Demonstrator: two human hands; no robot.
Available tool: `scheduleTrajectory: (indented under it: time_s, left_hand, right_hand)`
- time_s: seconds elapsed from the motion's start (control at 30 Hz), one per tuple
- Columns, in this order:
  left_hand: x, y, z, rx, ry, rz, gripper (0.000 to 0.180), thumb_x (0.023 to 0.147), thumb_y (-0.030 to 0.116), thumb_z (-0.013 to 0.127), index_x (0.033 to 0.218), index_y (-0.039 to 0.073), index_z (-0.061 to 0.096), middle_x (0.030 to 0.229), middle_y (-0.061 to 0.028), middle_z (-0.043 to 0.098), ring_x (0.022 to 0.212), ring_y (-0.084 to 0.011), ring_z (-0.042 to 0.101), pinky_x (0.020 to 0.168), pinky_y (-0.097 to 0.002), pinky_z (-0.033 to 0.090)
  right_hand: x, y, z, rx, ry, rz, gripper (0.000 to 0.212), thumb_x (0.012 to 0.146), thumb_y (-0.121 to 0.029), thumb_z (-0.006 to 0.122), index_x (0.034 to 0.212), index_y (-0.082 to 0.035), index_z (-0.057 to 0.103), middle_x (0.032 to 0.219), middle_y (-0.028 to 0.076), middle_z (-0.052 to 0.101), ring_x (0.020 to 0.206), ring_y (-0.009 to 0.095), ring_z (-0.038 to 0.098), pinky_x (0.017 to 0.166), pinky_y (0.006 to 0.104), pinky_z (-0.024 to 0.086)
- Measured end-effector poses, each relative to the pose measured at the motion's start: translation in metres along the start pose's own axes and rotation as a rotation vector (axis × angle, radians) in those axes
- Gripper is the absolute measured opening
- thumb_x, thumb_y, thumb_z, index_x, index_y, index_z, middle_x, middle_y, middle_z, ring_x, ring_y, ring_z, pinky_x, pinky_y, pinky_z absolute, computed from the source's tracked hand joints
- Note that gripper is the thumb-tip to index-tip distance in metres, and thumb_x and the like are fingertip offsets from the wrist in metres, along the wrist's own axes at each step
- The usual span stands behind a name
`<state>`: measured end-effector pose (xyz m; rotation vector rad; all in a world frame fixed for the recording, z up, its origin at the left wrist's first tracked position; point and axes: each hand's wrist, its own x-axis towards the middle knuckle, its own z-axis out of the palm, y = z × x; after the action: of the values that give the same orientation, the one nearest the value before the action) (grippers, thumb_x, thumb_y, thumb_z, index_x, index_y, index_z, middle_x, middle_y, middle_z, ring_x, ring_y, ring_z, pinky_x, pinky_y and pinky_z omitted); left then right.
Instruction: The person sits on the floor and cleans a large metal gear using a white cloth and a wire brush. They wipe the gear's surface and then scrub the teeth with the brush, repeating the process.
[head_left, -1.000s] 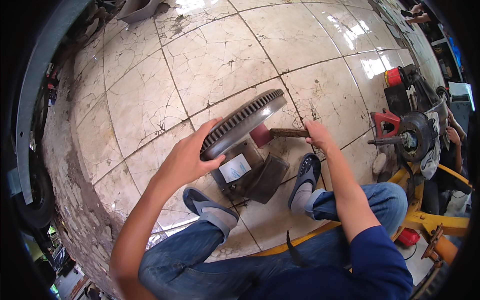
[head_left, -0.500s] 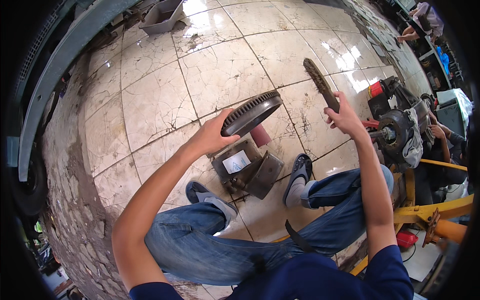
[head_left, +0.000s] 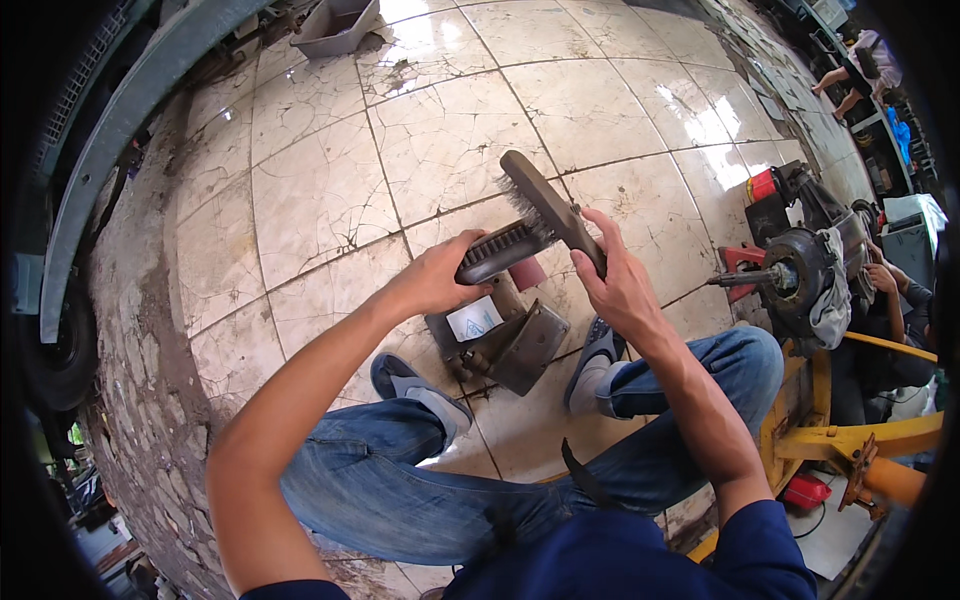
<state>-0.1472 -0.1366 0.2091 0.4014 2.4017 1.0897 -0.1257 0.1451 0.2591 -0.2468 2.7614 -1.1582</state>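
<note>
My left hand (head_left: 442, 277) grips the near left rim of a dark toothed ring gear (head_left: 490, 258), tilted above the floor. In my right hand (head_left: 615, 272) is a wire brush (head_left: 540, 200) with a long dark handle. Its bristles point down and lie against the teeth at the gear's right end, and the brush hides that part of the gear. Below the gear, a grimy metal box-like part (head_left: 528, 350) rests on the floor between my feet, with a white paper packet (head_left: 473, 319) on it. A dull red piece (head_left: 526, 273) shows just behind it.
A grey plastic tub (head_left: 335, 28) stands at the far left. To my right lie a greasy hub assembly (head_left: 795, 265) with a rag (head_left: 832, 300) and a yellow metal stand (head_left: 850, 440). Another person's hands (head_left: 882, 275) are beside the hub. A curved metal beam (head_left: 120, 130) runs along the left.
My right hand has swung the wire brush left and down from clear of the ring gear onto its teeth. The gear has turned and dropped slightly in my left hand.
</note>
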Motion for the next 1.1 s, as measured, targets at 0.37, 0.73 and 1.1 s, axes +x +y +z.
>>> scheduleTrajectory:
  time_s: [0.37, 0.73, 1.1]
  left_hand:
    - [0.005, 0.022, 0.008, 0.128, 0.007, 0.058, 0.077, 0.084, 0.032, 0.082, 0.149, 0.011, 0.049, 0.12, -0.0224, 0.071, 0.112, -0.0376, 0.07, 0.096, -0.043, 0.055]
    - [0.027, 0.025, 0.025, 0.158, 0.287, 0.03, 0.069, 0.082, 0.041, 0.085, 0.136, 0.007, 0.059, 0.111, -0.0207, 0.074, 0.101, -0.035, 0.074, 0.088, -0.0438, 0.057]
    - [0.048, 0.026, 0.039, 0.117, 0.656, -0.074, 0.067, 0.074, 0.058, 0.086, 0.114, 0.007, 0.071, 0.098, -0.014, 0.077, 0.089, -0.0331, 0.076, 0.076, -0.0421, 0.059]
  right_hand:
    - [0.001, 0.029, -0.005, -0.095, 0.161, -0.064, 0.043, 0.102, -0.026, 0.061, 0.143, -0.017, 0.052, 0.115, 0.019, 0.069, 0.087, 0.04, 0.07, 0.073, 0.0484, 0.056]
    - [0.01, -0.001, 0.025, -0.182, 0.208, -0.082, 0.043, 0.102, -0.028, 0.061, 0.142, -0.018, 0.05, 0.103, 0.019, 0.067, 0.083, 0.043, 0.069, 0.07, 0.0526, 0.055]
    - [0.019, -0.006, 0.011, -0.237, 0.211, -0.135, 0.038, 0.103, -0.026, 0.059, 0.139, -0.014, 0.052, 0.102, 0.022, 0.068, 0.085, 0.045, 0.069, 0.073, 0.0541, 0.054]
